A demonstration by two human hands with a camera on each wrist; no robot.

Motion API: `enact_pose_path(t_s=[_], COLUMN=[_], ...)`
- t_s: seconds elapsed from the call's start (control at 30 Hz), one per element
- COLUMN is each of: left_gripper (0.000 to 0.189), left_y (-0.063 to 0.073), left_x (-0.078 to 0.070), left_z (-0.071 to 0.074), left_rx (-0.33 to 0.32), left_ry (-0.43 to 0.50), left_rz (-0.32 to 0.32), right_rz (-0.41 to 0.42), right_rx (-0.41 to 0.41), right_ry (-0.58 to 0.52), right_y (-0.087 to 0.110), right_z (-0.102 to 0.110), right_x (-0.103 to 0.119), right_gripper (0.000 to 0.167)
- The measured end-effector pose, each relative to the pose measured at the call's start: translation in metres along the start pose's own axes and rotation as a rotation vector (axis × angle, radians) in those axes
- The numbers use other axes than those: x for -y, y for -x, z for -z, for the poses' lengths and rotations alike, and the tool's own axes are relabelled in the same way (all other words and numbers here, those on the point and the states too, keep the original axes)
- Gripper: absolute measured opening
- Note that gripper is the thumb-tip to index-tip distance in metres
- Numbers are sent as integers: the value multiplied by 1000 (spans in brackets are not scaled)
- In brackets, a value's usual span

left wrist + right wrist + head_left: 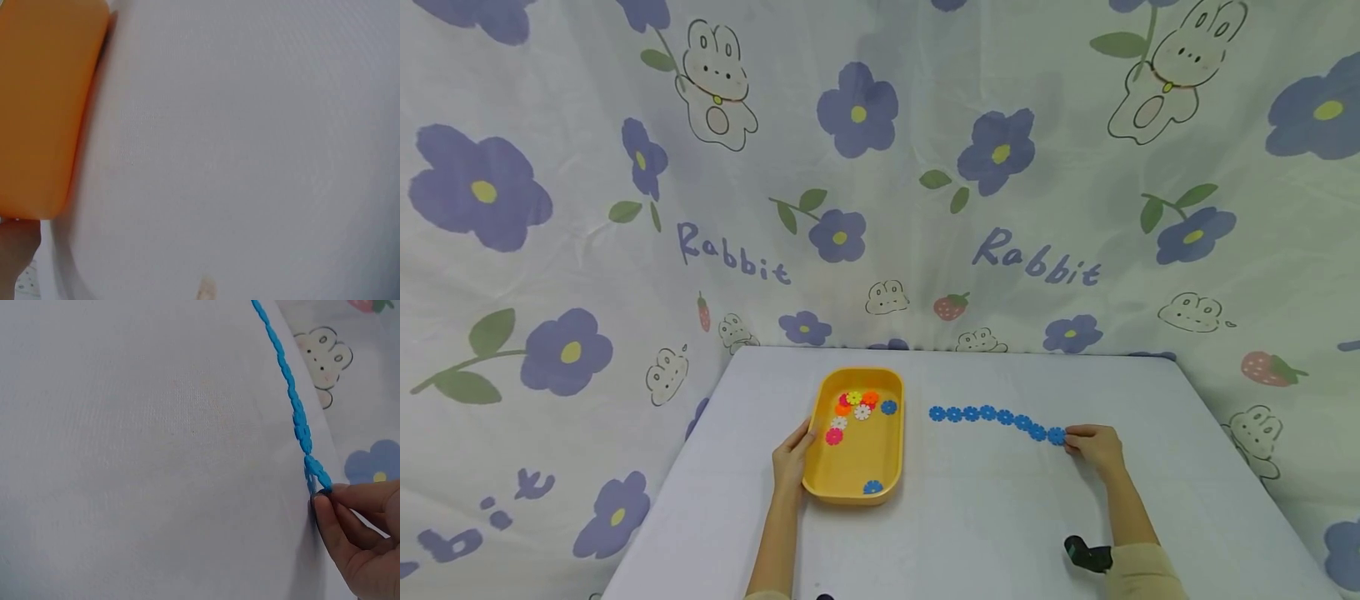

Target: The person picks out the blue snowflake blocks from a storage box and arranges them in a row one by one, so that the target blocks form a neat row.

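A yellow plastic tray (868, 450) is at centre-left in the head view, and my left hand (792, 458) grips its left side with the thumb over the rim. Several notched plastic discs lie in it: pink, orange, white, yellow and blue, one blue disc (872, 487) by the near wall. In the left wrist view the tray's outer side (47, 106) shows, with part of the hand below. Right of the tray runs a chain of blue notched discs (988, 412) joined edge to edge. My right hand (1097, 446) pinches the end disc between thumb and fingertips.
A white cloth covers the table (970, 517). Behind it hangs a curtain (910, 183) printed with rabbits and flowers. A black device (1086, 554) sits at the right wrist.
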State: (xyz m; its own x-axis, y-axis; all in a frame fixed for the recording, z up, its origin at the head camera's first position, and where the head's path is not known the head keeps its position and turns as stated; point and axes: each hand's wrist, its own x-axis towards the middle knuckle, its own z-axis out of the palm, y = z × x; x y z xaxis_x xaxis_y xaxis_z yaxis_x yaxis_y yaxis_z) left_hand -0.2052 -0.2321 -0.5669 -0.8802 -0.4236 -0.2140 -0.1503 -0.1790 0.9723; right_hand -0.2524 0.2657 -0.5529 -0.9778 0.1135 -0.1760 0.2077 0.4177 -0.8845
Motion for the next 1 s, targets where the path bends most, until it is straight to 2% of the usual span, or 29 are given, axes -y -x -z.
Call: enact_pose_path(t_s=[0.3, 0.4, 0.6, 0.87, 1.0], left_gripper=[49, 49, 48, 49, 49], left_y=[0, 0, 0, 0, 0], left_x=[1, 0, 0, 0, 0], left_z=[0, 0, 0, 0, 1], left_rx=[7, 4, 4, 5, 6], left_ry=[15, 9, 24, 15, 11], left_rz=[-4, -6, 1, 3, 1], right_rz=[28, 31, 44, 95, 110], right_rx=[-16, -47, -106, -97, -98], right_ry=[51, 107, 238, 343, 357], right_y=[1, 1, 1, 1, 2], right_z=[-1, -4, -12, -20, -20], right_x=[1, 1, 7, 10, 9], right_gripper=[30, 30, 41, 40, 37])
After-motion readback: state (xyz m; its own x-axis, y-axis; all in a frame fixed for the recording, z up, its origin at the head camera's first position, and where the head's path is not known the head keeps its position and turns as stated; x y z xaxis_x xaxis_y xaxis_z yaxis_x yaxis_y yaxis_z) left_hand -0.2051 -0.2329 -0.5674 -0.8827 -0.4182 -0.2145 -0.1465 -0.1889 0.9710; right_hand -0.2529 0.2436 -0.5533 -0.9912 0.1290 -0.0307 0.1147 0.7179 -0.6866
